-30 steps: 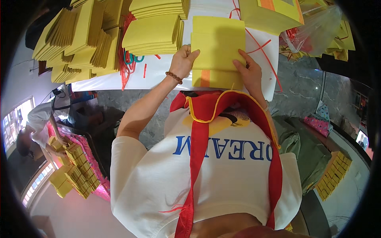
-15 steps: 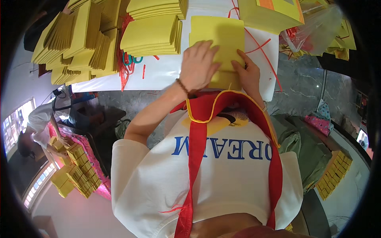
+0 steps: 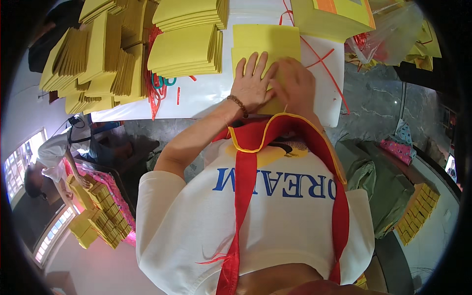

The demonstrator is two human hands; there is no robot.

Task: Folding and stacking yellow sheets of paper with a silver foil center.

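In front of me a few yellow paper sheets (image 3: 266,37) lie on the white table, one edge folded or overlapped nearer me. My left hand (image 3: 251,84) rests flat on them, fingers spread. Close beside it, over the right part of the paper, is my right hand (image 3: 297,84); motion smears its fingers, so their pose is unclear. Left of the sheets sits a stack of folded yellow paper (image 3: 184,50). A pair of teal-handled scissors (image 3: 169,81) lies partly under that stack, among red strings.
More folded yellow bundles (image 3: 101,54) crowd the table's left. A tall yellow paper block (image 3: 329,22) stands back right, with crossed red strings (image 3: 322,58) before it. A clear plastic bag (image 3: 393,37) lies farther right. At far left another person (image 3: 61,147) handles yellow bundles.
My left hand has flattened and spread on the paper. My right hand has moved from the right edge in over the sheets, toward the left hand.
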